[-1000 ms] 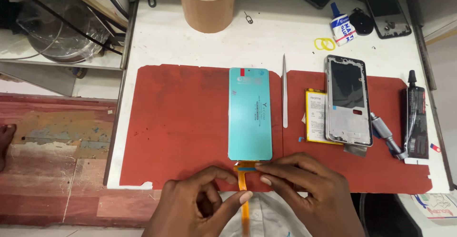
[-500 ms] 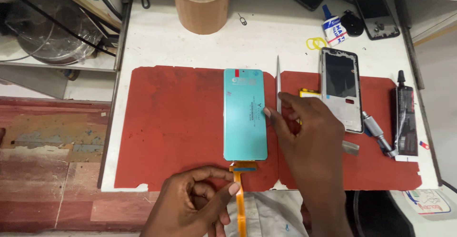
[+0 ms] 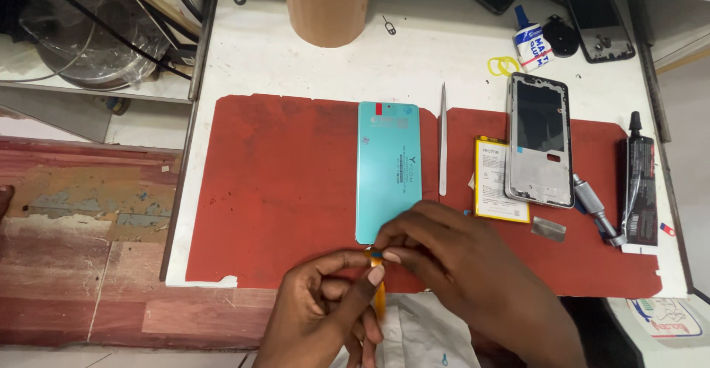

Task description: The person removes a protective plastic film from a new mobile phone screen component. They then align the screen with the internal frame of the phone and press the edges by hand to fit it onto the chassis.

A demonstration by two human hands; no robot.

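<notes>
A teal-filmed phone screen panel (image 3: pixel 389 168) lies flat on a red work mat (image 3: pixel 288 183). An orange flex ribbon (image 3: pixel 378 294) hangs from its near end over the mat's front edge. My left hand (image 3: pixel 325 316) pinches the ribbon between thumb and forefinger just below the panel. My right hand (image 3: pixel 466 272) meets it from the right, fingertips closed on the ribbon's top at the panel's bottom edge.
Metal tweezers (image 3: pixel 443 139) lie right of the panel. Further right are a yellow-edged battery (image 3: pixel 492 179), a phone frame (image 3: pixel 540 140), a small screwdriver (image 3: pixel 597 209) and a black glue tube (image 3: pixel 640 179). A brown tape roll (image 3: pixel 327 2) and a glue bottle (image 3: pixel 529 42) stand behind the mat.
My right hand was up beside the panel's right edge near the tweezers half a second ago; it has come back down to the ribbon. My left hand kept its pinch.
</notes>
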